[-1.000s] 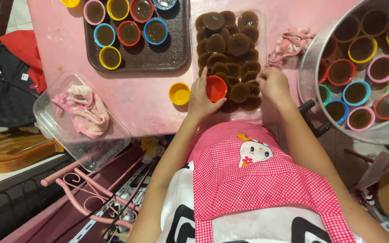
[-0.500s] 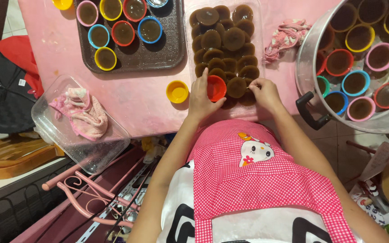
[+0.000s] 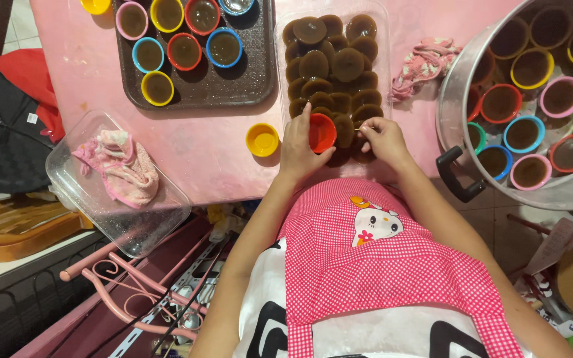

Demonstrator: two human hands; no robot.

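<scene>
Your left hand (image 3: 300, 149) is curled around a small red cup (image 3: 321, 132), fingers closed on its rim and side, holding it at the near edge of the clear tray (image 3: 280, 40) of brown cakes (image 3: 333, 66). Your right hand (image 3: 381, 138) sits just beside the cup on its far side from the left hand, fingers pinched narrow on a thin stick (image 3: 359, 130) whose tip points toward the cup; how much of the stick there is I cannot tell.

Just outside your left hand lies an empty yellow cup (image 3: 262, 139) on the pink table (image 3: 200, 146). Farther out on that side is a clear plastic box (image 3: 101, 199) with a pink cloth (image 3: 121, 166) in it. Beyond your left hand stands a dark baking tray (image 3: 233, 86) holding filled coloured cups. Beyond your right hand is a second pink cloth (image 3: 426, 63), and well outside that hand a big metal pot (image 3: 459, 99) packed with more filled cups.
</scene>
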